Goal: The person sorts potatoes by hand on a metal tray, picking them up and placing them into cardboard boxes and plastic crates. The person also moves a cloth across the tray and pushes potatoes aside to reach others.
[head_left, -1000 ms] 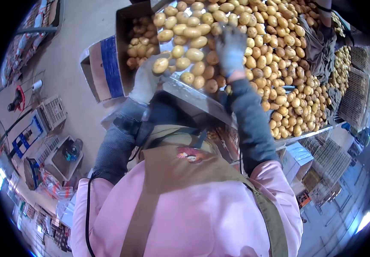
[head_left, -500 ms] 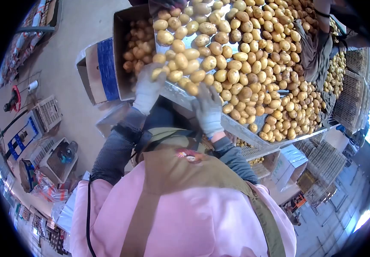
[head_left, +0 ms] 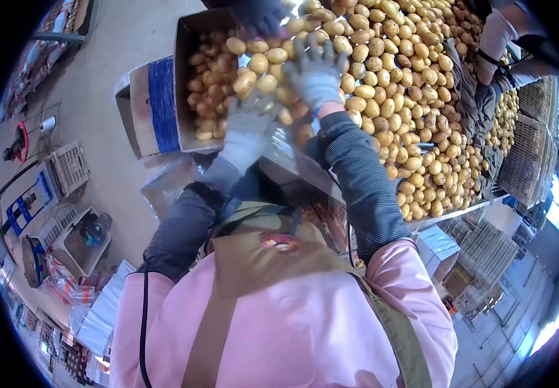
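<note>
Many round yellow-brown fruits or potatoes (head_left: 389,107) lie over a metal table. My left hand (head_left: 249,129), in a pale grey glove, is over the table's near left corner with its fingers spread against the closest pieces. Farther forward and to the right, my right hand (head_left: 318,72) lies palm down on the pile, its gloved fingers spread. A cardboard box (head_left: 185,84) stands against the table's left end, with more pieces inside. Some pieces between my hands are blurred.
A co-worker's dark-gloved hand (head_left: 257,14) reaches in at the top. Another person's arms (head_left: 499,39) are at the upper right. Stacked crates (head_left: 530,155) stand at the right, a grey bin (head_left: 85,242) at the left.
My right hand has moved forward from the table's near edge onto the pile. My left hand has shifted slightly right. The box holds more pieces, and the co-worker's hand shows more.
</note>
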Demonstrator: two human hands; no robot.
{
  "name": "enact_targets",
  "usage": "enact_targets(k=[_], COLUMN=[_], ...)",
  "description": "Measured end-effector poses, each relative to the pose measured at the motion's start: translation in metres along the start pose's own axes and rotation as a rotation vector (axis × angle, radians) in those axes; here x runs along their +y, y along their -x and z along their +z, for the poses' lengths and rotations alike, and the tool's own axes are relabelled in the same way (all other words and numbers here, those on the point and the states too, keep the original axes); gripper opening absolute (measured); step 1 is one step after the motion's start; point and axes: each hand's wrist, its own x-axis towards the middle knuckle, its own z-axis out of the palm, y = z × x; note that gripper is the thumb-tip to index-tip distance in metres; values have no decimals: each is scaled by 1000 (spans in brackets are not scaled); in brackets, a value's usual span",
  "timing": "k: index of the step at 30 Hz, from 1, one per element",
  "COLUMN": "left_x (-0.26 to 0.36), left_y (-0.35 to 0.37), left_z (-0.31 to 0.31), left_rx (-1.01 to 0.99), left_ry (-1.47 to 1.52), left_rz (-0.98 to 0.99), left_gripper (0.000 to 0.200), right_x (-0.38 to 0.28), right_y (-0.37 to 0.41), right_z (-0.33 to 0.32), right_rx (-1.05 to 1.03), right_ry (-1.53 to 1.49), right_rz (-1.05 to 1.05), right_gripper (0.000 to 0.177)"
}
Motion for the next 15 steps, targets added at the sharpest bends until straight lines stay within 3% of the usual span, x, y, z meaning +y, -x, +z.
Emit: enact_targets(k=[3,5,9,11,12,14,15], left_x=[-12,-16,-5,-11,-20,-34,-39], left_y=[4,12,13,6,1,-3,-1], left_z=[-4,-9,-12,0,4,7,7], left_rx=[57,127,52,18,-3,68,102], left_ry=[64,142,30,9,-20,-10,39], left_rz=[-63,-89,139,26,-47,-209,-195], left_gripper=[40,40,40,37,36,35,35], right_x=[-17,-22,-26,-27,-21,-4,7], right_y=[21,89,121,125,123,98,84], right_z=[-13,-16,-58,-63,-59,-69,-70], right_rx=[-140,-134,-259,-255,-112,-330,-439], right_ry=[-40,-180,-196,-228,-187,-602,-812], right_rz=[-117,-165,79,107,-7,221,337], right_gripper=[66,67,70,69,57,40,34])
